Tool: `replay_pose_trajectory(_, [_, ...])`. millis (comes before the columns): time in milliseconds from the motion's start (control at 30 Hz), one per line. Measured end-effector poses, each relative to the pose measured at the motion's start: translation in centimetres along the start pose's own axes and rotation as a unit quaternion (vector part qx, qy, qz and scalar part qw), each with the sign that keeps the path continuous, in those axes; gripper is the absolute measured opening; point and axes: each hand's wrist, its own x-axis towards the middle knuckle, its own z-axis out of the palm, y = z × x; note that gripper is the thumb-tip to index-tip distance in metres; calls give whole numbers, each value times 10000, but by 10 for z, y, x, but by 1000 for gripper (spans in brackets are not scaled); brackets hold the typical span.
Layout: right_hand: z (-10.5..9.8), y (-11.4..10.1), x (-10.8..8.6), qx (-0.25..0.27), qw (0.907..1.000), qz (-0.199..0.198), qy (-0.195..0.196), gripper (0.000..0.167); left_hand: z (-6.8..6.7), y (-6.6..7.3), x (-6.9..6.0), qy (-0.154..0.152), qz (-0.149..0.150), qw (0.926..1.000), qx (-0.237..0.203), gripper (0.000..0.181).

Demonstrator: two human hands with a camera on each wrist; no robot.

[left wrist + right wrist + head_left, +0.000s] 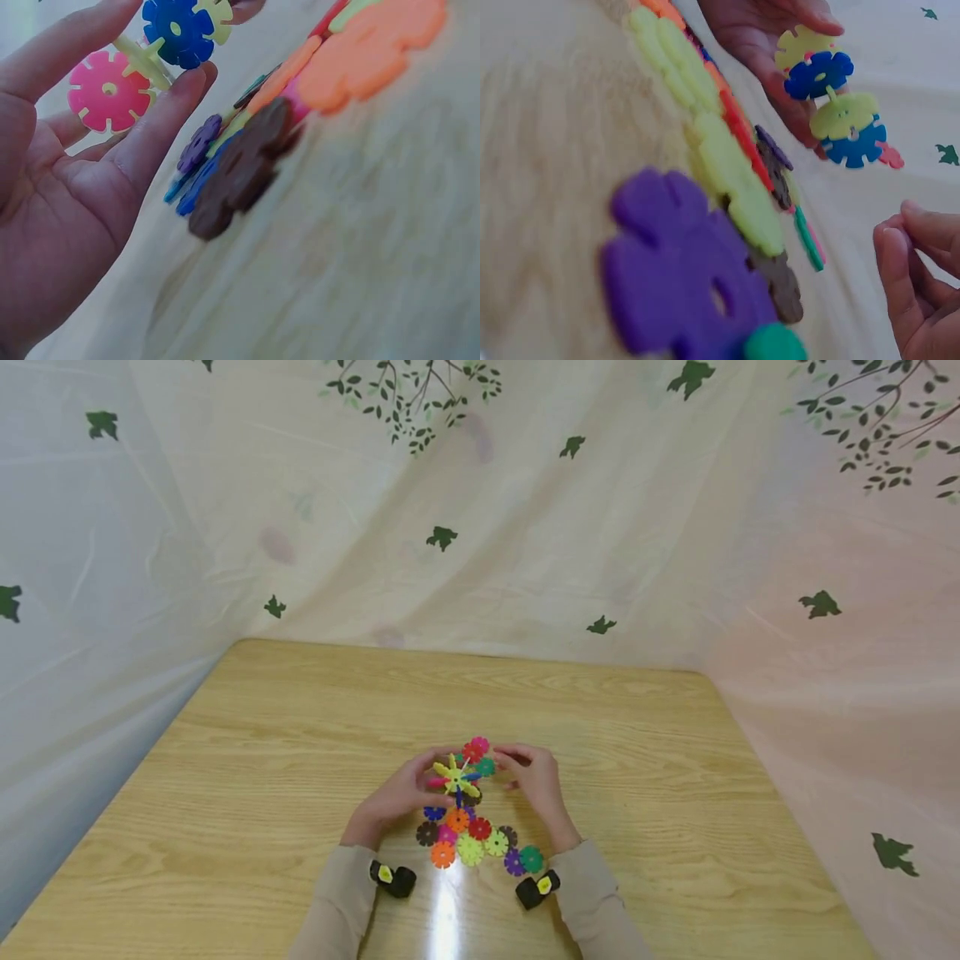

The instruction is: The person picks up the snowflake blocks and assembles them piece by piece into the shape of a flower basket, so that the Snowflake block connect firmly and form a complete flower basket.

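Observation:
My left hand (397,792) holds up a small assembly of notched plastic discs (456,779), interlocked at angles. In the left wrist view it shows a pink disc (107,91) and a blue disc (178,31), joined through pale yellow ones between thumb and fingers. The right wrist view shows a yellow disc (844,114) joined to more blue on its near side. To the right, apart from the assembly, is my right hand (538,781). Its thumb and fingertips are bent close together in the right wrist view, with nothing visible between them.
Loose notched discs lie in a cluster before the hands, including orange (442,854), yellow (470,850), brown (427,833), purple (514,862) and green (532,858). Red (474,751) and green (486,767) discs lie beyond the assembly. A patterned cloth (480,568) surrounds the wooden table (262,760).

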Motion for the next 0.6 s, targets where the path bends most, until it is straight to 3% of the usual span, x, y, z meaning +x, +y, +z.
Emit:
replay_pose_trajectory(300, [3, 3, 14, -1197, 9911, 138, -558, 27, -10, 2, -6, 412, -190, 9989, 77, 75])
replay_pose_trajectory(467, [6, -2, 22, -2017, 9752, 79, -907, 28, -10, 0, -6, 400, -130, 9991, 65, 74])
replay_pose_trajectory(600, [6, -4, 24, -2527, 9613, -230, -1072, 20, -10, 0, -6, 392, -66, 9992, 29, 72])
